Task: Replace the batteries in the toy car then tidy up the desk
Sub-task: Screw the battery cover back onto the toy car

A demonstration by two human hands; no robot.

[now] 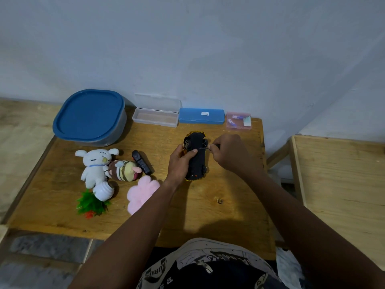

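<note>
The toy car [197, 157] lies upside down on the wooden desk [229, 205], black underside up with gold bodywork showing at its ends. My left hand [180, 161] grips its left side, thumb across the underside. In my right hand [229, 152], just right of the car, is a small screwdriver [205, 148] whose thin metal tip touches the car's underside. A small pink transparent box [238, 120] holding batteries sits at the back right of the desk.
Along the back stand a large blue-lidded container [89, 117], an open clear case [155, 116] and a shut blue case [201, 115]. At left lie a black remote [142, 162], a white plush [94, 163], a striped plush [125, 170], a pink plush [141, 192] and a toppled small plant [93, 202]. Another wooden surface [343, 184] stands on the right.
</note>
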